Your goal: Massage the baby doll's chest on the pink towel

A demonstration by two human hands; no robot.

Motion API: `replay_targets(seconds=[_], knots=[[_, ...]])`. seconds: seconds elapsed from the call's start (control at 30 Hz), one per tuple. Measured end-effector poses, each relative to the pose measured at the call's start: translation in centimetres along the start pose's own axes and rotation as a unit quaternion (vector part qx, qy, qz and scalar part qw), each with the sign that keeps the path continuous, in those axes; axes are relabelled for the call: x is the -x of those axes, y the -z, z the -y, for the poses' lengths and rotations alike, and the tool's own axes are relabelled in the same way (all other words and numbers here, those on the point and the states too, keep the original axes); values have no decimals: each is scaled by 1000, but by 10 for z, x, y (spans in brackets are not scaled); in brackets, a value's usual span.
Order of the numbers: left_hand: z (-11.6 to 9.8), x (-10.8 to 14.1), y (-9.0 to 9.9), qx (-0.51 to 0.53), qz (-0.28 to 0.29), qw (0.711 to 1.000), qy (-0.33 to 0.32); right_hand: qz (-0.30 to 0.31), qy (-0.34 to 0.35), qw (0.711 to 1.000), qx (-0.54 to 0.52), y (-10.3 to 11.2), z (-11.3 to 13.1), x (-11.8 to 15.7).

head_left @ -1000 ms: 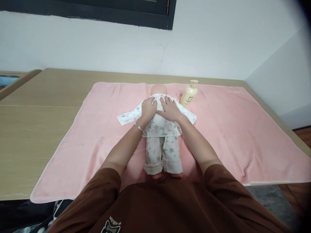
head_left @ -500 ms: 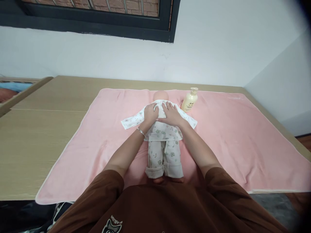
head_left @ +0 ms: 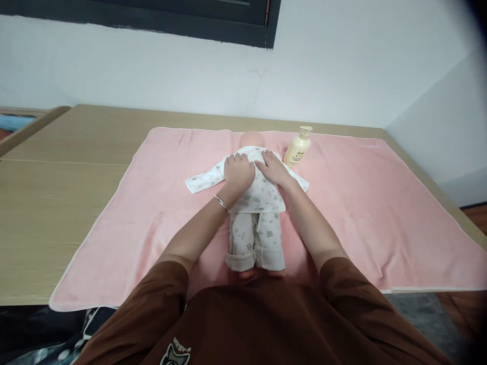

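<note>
A dark window frame sits in the white wall above the wooden table.

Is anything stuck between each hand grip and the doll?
Only the printed shirt on the doll: the left-hand grip and right-hand grip both rest on it. The pump bottle is off to the right, not in between.

On the table, a blanket; on the blanket, a doll; upon its shirt, left hand and right hand. At right, beside the doll, a bottle. Behind the table, the wall.
</note>
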State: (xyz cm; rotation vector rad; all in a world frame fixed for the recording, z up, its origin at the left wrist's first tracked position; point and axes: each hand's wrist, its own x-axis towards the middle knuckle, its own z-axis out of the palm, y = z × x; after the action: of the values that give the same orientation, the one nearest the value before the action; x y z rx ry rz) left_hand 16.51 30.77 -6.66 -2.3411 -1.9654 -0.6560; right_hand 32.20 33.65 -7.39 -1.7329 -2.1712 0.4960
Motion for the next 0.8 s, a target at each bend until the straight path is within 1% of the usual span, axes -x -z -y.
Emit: replay_targets(seconds=[0.1, 0.2, 0.3, 0.37, 0.47, 0.6, 0.7, 0.8], knots=[[0, -1, 1, 8, 20, 1000, 8, -29, -25, 998, 55, -5, 13, 6], [11, -12, -2, 37, 57, 997, 18, -59, -36, 991, 114, -7, 34, 19], [24, -24, -7, 73, 80, 994, 0, -57, -31, 987, 144, -5, 53, 33], [29, -28, -9, 90, 84, 992, -5, -43, -21, 989, 143, -2, 57, 37], [29, -27, -9, 76, 75, 994, -5, -28, -6, 994, 101, 1, 47, 28], [15, -15, -6, 6, 42, 999, -11, -24, 5, 999, 41, 0, 17, 3], [5, -5, -4, -33, 35, 998, -29, -36, 6, 998, 43, -5, 4, -7], [2, -3, -3, -33, 42, 998, -31, -59, 11, 995, 76, -9, 6, -6]])
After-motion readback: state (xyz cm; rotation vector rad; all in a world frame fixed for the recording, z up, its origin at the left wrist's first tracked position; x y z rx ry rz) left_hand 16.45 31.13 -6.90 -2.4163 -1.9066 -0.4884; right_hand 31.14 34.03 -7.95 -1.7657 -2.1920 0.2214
